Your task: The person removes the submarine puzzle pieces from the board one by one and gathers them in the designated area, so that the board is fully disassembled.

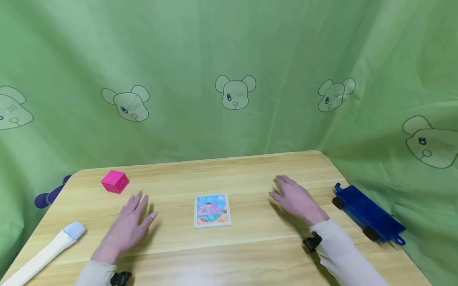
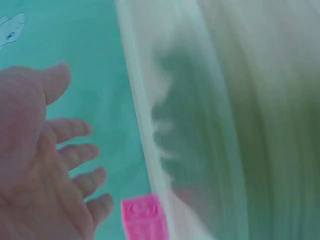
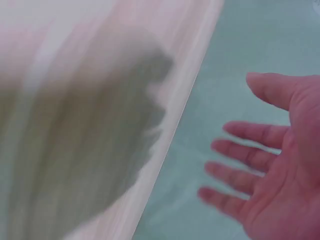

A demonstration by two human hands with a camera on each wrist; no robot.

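My left hand (image 1: 125,228) hovers over the left part of the table, fingers spread and relaxed, holding nothing. Just beyond its fingertips sits a pink block (image 1: 115,182) with raised markings, which also shows at the bottom of the left wrist view. Over on the right side, my right hand (image 1: 298,200) is likewise empty, its fingers loosely extended above its own shadow. Between the hands lies a small white-framed picture puzzle (image 1: 213,211) with a pink and blue sea scene. A blue toy wagon (image 1: 370,214) with black wheels stands to the right of my right hand.
A white-handled tool with a pale bluish head (image 1: 44,254) lies at the left of the wooden table (image 1: 250,258). Something purple (image 1: 53,194) pokes out past the left edge. Green curtain (image 1: 229,131) with bear-head drawings hangs behind and at the sides.
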